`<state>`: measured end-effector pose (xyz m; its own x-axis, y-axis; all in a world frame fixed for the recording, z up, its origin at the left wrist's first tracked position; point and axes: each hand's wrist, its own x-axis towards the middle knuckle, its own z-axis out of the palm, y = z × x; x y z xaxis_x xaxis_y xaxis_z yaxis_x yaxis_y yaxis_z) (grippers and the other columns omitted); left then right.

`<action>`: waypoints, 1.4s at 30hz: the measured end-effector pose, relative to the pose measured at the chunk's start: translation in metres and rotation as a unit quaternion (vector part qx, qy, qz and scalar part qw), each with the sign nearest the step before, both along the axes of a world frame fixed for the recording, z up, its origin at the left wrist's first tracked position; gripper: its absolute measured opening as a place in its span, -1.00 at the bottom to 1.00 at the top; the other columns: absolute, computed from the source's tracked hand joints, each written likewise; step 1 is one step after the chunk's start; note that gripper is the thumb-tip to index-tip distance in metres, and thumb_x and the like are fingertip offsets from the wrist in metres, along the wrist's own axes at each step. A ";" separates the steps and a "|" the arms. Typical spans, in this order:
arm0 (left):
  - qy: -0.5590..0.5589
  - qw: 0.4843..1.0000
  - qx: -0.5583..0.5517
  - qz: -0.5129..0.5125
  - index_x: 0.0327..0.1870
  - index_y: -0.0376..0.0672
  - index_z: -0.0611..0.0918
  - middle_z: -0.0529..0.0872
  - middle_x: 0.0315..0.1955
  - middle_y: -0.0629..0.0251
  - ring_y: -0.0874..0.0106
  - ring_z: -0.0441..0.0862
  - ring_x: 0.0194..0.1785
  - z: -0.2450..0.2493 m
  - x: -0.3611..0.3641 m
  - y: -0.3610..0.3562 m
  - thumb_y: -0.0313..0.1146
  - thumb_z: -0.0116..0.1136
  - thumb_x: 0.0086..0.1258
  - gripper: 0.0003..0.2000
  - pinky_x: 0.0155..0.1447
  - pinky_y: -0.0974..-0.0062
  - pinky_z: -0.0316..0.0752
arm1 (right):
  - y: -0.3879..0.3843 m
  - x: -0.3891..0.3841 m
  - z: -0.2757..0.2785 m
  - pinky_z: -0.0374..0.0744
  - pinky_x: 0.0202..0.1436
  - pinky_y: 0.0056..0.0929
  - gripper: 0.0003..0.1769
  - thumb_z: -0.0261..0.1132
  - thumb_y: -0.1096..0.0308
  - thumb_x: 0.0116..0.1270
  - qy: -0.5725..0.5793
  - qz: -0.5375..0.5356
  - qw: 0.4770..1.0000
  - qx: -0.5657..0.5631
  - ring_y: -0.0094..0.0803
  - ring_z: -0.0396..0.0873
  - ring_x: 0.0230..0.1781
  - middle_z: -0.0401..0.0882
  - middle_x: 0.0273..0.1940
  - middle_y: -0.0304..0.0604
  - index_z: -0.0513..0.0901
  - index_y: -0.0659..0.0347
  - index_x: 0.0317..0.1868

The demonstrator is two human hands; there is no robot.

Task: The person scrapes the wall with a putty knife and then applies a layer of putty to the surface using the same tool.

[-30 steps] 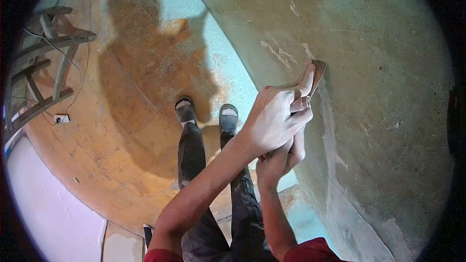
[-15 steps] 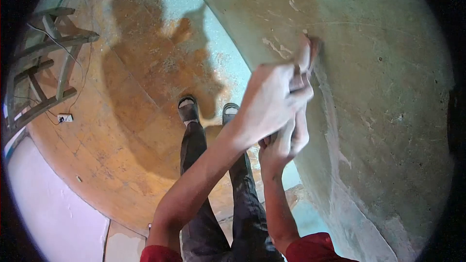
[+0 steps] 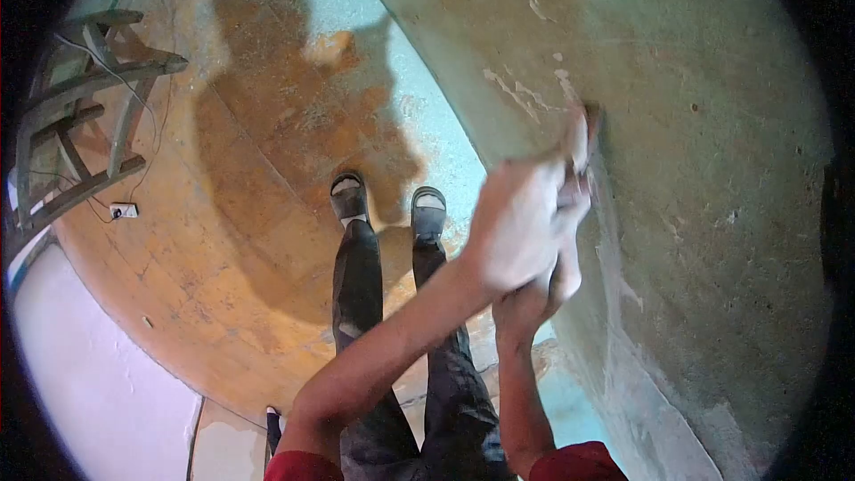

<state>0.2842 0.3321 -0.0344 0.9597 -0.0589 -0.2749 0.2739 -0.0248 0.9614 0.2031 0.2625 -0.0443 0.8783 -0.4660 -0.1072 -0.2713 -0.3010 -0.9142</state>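
Observation:
My left hand (image 3: 521,223) is closed around a scraper (image 3: 595,120), a finger stretched along its flat, brownish blade. The blade's edge lies against the grey-green wall (image 3: 712,160). Just below, my right hand (image 3: 525,307) is closed too, pressed up under the left one at the tool's lower end. Both hands hide the handle, and motion smears them slightly. A pale, scraped strip (image 3: 613,276) runs down the wall below the blade. Light chipped patches (image 3: 512,89) show to the upper left of it.
A wooden ladder-like frame (image 3: 80,89) stands at the left, with a cable and a white power socket (image 3: 124,210) beside it. My sandalled feet (image 3: 429,209) are on the worn orange floor (image 3: 178,276). A pale pinkish surface (image 3: 98,365) lies at lower left.
Both hands have slid down and slightly right along the wall with the scraper. Light chipped marks above the blade, hidden by the fingers before, now show.

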 end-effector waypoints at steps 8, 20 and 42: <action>-0.068 0.998 -0.014 0.000 0.47 -0.19 0.41 0.52 -0.57 0.16 0.56 0.44 -0.49 -0.004 0.003 0.001 -0.52 0.18 0.29 -0.36 -0.33 0.44 0.48 | 0.013 0.013 0.027 0.38 -0.42 -0.65 -0.61 0.10 0.33 0.58 0.059 -0.021 0.991 0.118 -0.71 0.48 -0.42 0.62 -0.29 -0.26 0.57 0.46 0.21; 0.028 0.999 -0.018 -0.007 -0.43 -0.31 0.66 0.64 -0.54 -0.06 -0.03 0.67 -0.43 -0.006 0.031 0.028 -0.26 0.31 0.27 -0.75 -0.27 0.17 0.54 | 0.033 0.031 0.018 0.20 -0.62 -0.65 -0.60 0.00 0.34 0.60 0.084 -0.026 0.989 0.120 -0.78 0.27 -0.63 0.46 -0.49 -0.42 0.50 0.44 0.27; -0.023 1.000 -0.007 0.001 -0.48 -0.43 0.58 0.66 -0.58 -0.12 -0.01 0.70 -0.50 0.007 0.008 0.000 -0.42 0.26 0.30 -0.77 -0.35 0.21 0.58 | 0.016 0.017 0.047 0.19 -0.59 -0.67 -0.53 0.05 0.38 0.60 0.110 -0.076 0.979 0.153 -0.80 0.30 -0.60 0.54 -0.46 -0.42 0.43 0.39 0.42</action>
